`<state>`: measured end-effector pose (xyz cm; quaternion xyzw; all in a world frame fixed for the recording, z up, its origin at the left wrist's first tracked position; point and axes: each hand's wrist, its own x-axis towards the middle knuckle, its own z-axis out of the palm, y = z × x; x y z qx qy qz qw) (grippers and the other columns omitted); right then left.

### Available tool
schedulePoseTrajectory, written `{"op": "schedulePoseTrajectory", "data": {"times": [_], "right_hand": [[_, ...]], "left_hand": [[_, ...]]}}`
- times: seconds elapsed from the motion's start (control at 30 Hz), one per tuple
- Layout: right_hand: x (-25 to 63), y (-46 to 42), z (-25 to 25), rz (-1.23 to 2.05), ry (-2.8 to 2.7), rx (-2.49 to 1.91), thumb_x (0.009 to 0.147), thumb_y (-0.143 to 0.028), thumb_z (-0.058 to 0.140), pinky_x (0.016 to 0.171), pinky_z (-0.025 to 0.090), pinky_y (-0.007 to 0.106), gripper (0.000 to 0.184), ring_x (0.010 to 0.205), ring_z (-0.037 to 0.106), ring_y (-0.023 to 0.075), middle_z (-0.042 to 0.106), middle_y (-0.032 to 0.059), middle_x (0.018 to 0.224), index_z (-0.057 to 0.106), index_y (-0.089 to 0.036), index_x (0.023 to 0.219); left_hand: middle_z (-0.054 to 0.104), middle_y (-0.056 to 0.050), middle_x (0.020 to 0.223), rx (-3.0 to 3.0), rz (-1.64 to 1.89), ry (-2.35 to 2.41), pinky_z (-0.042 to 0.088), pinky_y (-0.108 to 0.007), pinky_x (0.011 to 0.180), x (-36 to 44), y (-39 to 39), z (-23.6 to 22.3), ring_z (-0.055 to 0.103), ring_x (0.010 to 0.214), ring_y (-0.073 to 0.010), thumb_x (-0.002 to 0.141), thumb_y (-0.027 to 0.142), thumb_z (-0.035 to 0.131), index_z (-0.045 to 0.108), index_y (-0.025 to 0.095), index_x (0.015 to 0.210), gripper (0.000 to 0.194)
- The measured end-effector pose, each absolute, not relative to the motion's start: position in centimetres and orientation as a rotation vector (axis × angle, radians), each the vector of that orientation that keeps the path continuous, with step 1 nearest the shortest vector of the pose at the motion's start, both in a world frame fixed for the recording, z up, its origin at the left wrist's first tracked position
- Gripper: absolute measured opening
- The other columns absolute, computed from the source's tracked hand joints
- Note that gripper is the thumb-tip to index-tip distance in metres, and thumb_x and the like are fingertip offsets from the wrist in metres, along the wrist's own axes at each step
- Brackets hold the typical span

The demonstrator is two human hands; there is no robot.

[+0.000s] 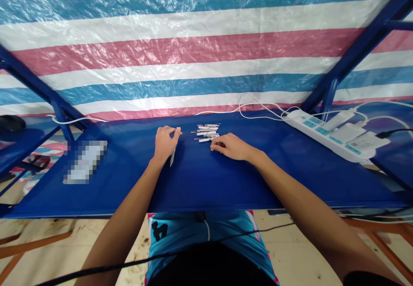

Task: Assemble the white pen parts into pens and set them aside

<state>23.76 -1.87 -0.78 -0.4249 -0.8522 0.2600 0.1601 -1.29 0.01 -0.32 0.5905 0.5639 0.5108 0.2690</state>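
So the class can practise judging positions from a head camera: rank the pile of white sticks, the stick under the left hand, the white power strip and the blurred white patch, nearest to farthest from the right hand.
1. Pile of white sticks: centre, by the right hand.
2. Stick under the left hand: left of the pile.
3. White power strip: right.
4. Blurred white patch: far left.

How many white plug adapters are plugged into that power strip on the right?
3. All sit in a row along the white power strip: one nearest the strip's middle, one next to it, and one towards the far end. Another could be hidden behind them.
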Motion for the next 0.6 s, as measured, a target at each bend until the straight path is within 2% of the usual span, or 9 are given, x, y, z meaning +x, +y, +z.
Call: {"op": "schedulePoseTrajectory", "data": {"times": [0.17, 0.37, 0.5, 0.6], "right_hand": [[23.6, -2.0, -0.5, 0.762, -2.429, -1.253, 0.099, -0.024, 0.056, 0.069, 0.035, 0.027, 0.023, 0.060, 0.056, 0.0140, 0.065, -0.0008, 0.064, 0.074, -0.019, 0.084], [23.7, -2.0, -0.5, 0.763, -2.419, -1.212, 0.099, -0.024, 0.057, 0.067, 0.035, 0.027, 0.023, 0.059, 0.056, 0.0139, 0.064, -0.0010, 0.063, 0.073, -0.020, 0.083], [24.0, -1.9, -0.5, 0.740, -2.419, -1.216, 0.099, -0.027, 0.055, 0.065, 0.035, 0.026, 0.025, 0.061, 0.057, 0.0141, 0.066, 0.0005, 0.066, 0.074, -0.019, 0.085], [24.4, -1.7, -0.4, 0.651, -2.379, -1.341, 0.099, -0.028, 0.054, 0.063, 0.034, 0.025, 0.025, 0.062, 0.058, 0.0148, 0.068, 0.0015, 0.069, 0.074, -0.019, 0.089]], "left_hand": [[0.058, -0.006, 0.074, 1.726, 1.219, 1.724, 0.042, -0.032, 0.092, -1.9, 0.5, -1.4, 0.052, 0.093, -0.0279, 0.080, 0.018, 0.074, 0.067, 0.024, 0.054, 0.027], [0.062, -0.011, 0.086, 1.869, 1.183, 1.786, 0.044, -0.044, 0.097, -2.8, 0.6, -2.1, 0.053, 0.108, -0.0361, 0.078, 0.024, 0.077, 0.069, 0.023, 0.060, 0.020], [0.067, -0.013, 0.102, 1.995, 0.951, 1.888, 0.046, -0.050, 0.101, -2.9, 0.4, -2.0, 0.054, 0.116, -0.0382, 0.084, 0.027, 0.071, 0.078, 0.024, 0.083, 0.008], [0.067, -0.012, 0.115, 2.065, 0.682, 1.994, 0.048, -0.051, 0.104, -2.6, 0.1, -1.4, 0.054, 0.121, -0.0360, 0.091, 0.027, 0.063, 0.079, 0.026, 0.105, 0.021]]}}
